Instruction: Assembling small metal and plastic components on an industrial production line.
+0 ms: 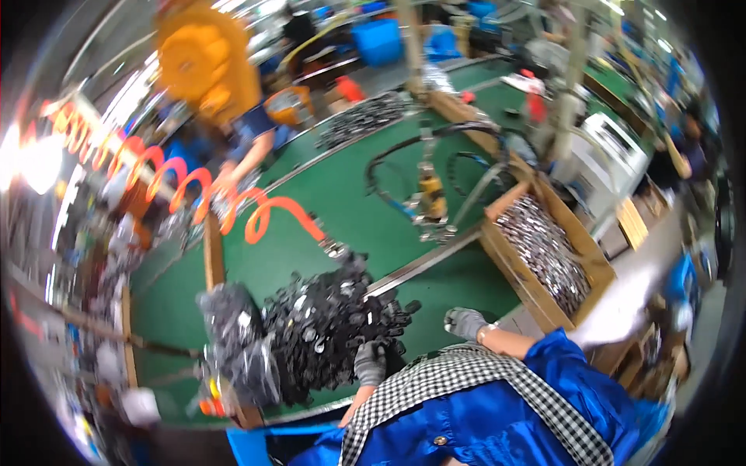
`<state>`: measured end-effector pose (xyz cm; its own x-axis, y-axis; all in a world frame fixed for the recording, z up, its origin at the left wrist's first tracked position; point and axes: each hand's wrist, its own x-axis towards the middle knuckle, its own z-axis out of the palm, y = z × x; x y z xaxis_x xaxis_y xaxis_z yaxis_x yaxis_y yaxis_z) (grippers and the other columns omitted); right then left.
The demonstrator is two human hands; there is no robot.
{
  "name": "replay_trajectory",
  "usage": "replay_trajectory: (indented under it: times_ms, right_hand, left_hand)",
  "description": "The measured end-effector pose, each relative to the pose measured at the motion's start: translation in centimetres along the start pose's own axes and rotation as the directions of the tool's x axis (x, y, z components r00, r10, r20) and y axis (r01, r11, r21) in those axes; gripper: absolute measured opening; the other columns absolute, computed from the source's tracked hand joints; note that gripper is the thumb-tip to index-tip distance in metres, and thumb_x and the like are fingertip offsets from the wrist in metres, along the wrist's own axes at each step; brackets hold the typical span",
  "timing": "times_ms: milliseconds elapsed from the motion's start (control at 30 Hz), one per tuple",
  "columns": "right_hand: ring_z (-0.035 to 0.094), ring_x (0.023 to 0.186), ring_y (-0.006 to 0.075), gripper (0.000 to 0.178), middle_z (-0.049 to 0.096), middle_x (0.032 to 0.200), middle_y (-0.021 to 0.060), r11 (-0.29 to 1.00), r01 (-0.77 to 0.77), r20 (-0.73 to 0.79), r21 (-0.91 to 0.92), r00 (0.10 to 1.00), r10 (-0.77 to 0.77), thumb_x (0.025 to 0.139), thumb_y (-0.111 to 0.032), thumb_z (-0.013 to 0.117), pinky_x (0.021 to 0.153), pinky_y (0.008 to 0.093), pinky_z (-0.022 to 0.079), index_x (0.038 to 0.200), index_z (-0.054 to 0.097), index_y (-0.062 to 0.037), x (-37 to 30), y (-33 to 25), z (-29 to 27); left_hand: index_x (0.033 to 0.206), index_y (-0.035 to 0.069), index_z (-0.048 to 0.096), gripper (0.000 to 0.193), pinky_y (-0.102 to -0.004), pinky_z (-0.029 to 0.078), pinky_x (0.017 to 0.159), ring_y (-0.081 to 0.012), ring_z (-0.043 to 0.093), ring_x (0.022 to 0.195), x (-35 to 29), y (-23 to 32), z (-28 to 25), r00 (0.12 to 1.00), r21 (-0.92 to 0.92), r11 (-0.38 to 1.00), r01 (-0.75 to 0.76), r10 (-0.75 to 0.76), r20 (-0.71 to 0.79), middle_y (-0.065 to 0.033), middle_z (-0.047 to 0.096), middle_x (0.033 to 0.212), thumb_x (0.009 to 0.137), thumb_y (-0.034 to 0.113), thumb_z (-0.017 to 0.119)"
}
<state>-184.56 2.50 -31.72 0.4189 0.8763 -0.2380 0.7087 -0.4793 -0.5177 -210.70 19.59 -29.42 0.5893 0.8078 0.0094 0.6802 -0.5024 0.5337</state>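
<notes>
Low in the middle of the frame, a heap of small black parts, shiny and jumbled, is piled on the green table mat. The left hand, in a grey knit glove, is pressed against the heap's lower right edge; whether the fingers are clamped on anything can't be told. The right hand, also gloved, is loosely curled just right of the heap, holding nothing visible. A crinkly clear plastic bag is slumped at the heap's left. At right, a wooden crate is filled with silvery metal pieces. A coiled orange hose is blurred.
</notes>
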Motion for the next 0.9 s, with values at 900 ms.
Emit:
replay_trajectory:
  times_ms: [900]
  right_hand:
    - [0.055, 0.052, 0.0122, 0.023, 0.062, 0.067, 0.0046, 0.972, 0.185, 0.442, 0.145, 0.867, -0.231, 0.095, -0.023, 0.055, 0.048, 0.0284, 0.045, 0.086, 0.061, -0.0028, 7.7, 1.2, -1.7]
  left_hand:
    - [0.098, 0.009, 0.063, 0.017, -0.041, 0.048, 0.084, -0.0318, 0.06, 0.093, -12.8, -2.1, -6.7, 0.474, -0.377, 0.791, 0.482, -0.597, -0.648, -0.0154, 0.063, 0.098, 0.083, 0.016, 0.062]
